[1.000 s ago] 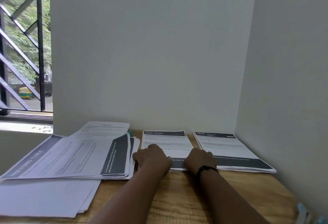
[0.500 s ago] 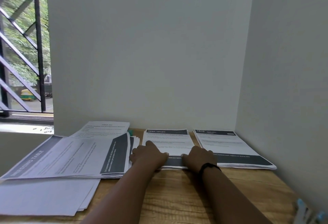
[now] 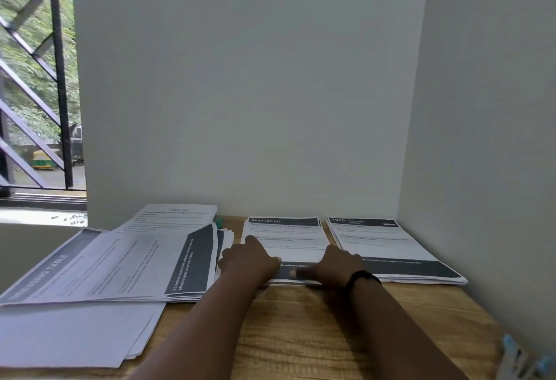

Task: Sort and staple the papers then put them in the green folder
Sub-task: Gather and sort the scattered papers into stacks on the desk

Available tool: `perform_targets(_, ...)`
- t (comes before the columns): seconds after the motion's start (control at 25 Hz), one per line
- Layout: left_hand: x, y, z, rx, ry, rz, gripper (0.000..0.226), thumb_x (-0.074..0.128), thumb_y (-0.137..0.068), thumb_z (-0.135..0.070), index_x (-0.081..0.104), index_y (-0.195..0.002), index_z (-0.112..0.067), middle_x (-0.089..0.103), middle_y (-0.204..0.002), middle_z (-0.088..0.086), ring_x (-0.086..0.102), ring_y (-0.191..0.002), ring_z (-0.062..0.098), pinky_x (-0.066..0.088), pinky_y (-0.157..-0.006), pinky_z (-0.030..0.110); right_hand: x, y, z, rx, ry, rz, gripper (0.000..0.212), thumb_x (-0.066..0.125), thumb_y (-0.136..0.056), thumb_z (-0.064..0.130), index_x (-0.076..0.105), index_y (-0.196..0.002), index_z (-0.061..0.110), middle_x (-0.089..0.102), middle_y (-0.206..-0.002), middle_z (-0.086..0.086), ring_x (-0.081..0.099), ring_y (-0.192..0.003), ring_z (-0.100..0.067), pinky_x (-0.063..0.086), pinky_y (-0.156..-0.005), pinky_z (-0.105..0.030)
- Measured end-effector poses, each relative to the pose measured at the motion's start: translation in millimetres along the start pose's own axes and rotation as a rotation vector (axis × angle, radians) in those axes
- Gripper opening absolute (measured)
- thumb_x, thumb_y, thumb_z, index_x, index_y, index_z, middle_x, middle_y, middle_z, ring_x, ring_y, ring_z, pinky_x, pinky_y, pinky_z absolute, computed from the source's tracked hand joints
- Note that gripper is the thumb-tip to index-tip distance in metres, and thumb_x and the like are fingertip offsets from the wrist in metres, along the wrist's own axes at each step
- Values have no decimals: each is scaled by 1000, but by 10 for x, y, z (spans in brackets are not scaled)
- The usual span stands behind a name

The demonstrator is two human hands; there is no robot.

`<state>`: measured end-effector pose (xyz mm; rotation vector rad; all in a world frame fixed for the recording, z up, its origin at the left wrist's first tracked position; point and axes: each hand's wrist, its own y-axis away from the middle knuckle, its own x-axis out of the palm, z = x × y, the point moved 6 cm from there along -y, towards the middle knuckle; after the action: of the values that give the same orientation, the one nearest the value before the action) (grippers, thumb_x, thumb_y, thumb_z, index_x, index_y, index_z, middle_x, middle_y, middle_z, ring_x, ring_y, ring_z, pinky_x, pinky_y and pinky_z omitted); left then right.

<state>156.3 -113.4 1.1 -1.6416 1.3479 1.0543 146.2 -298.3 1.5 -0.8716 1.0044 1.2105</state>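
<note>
A stack of papers headed "DESK / STUDY" (image 3: 285, 233) lies in the middle of the wooden table (image 3: 316, 325). My left hand (image 3: 251, 261) rests on its left side, fingers laid flat. My right hand (image 3: 334, 267), with a black band at the wrist, rests on its lower right part, thumb stretched across the dark footer. A second neat stack headed "1610" (image 3: 382, 244) lies to the right. A loose, fanned pile with a "DRESSING TABLE" sheet (image 3: 105, 262) lies to the left. A small green edge (image 3: 219, 223) peeks out behind that pile.
White walls close the table at the back and on the right. A barred window (image 3: 33, 94) opens at the left. Blank sheets (image 3: 69, 334) overhang the near left corner. A blue and white object (image 3: 520, 358) sits at the near right edge.
Both hands slid slightly farther up the middle stack and spread apart a little. The piles have not moved.
</note>
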Motion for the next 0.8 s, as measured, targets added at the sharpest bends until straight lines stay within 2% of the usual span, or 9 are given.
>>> perform_targets(0.12,-7,65,-40,43,-80,57,85,60,-73,-66,34,-140,-19,48,-137,10,41,-127,31,40,-97,39,-15,69,2,-1,52,51,118,65,-42,87,38,-135,18,52,-135,-4,41,-128,-28,40,-97,-38)
perform_targets(0.24,-32,148,-52,75,-101,145,97,68,-66,-69,32,-142,-21,42,-141,11,38,-129,30,41,-96,37,-38,131,9,-43,87,109,112,70,-50,80,39,-138,18,48,-140,-4,40,-129,-26,39,-100,-36)
perform_targets(0.36,-40,162,-29,117,-76,208,104,76,-63,-61,26,-148,-26,26,-153,6,30,-137,31,39,-106,43,-54,164,-2,-94,-9,172,106,77,-57,69,36,-143,21,41,-148,-1,38,-133,-24,36,-102,-34)
perform_targets(0.44,-28,139,-19,134,-27,255,102,79,-66,-54,27,-149,-28,27,-155,4,37,-132,28,41,-105,41,-83,168,11,-123,-13,136,103,77,-61,64,34,-146,23,37,-151,1,34,-137,-23,33,-107,-35)
perform_targets(0.48,-24,135,-30,145,22,278,98,80,-68,-51,28,-149,-27,33,-153,4,45,-123,24,44,-100,36,-100,165,24,-137,-1,112,99,76,-64,63,36,-145,23,37,-151,2,36,-137,-22,32,-108,-36)
perform_targets(0.56,-16,137,-70,168,120,316,89,80,-75,-40,31,-149,-25,43,-146,5,51,-106,18,48,-90,30,-124,148,48,-157,40,84,84,74,-68,60,48,-138,22,48,-143,1,45,-130,-20,38,-104,-34)
perform_targets(0.68,-27,93,-82,200,173,273,81,79,-77,-35,37,-145,-25,49,-141,5,56,-113,23,49,-98,37,-130,113,51,-162,70,54,61,72,-71,59,64,-120,23,63,-123,2,57,-113,-18,46,-93,-32)
perform_targets(0.8,-29,47,-56,215,176,200,76,79,-75,-38,43,-141,-24,50,-141,4,53,-119,24,46,-102,38,-112,60,45,-160,52,17,40,71,-77,51,72,-104,22,70,-107,2,62,-100,-16,48,-82,-27)
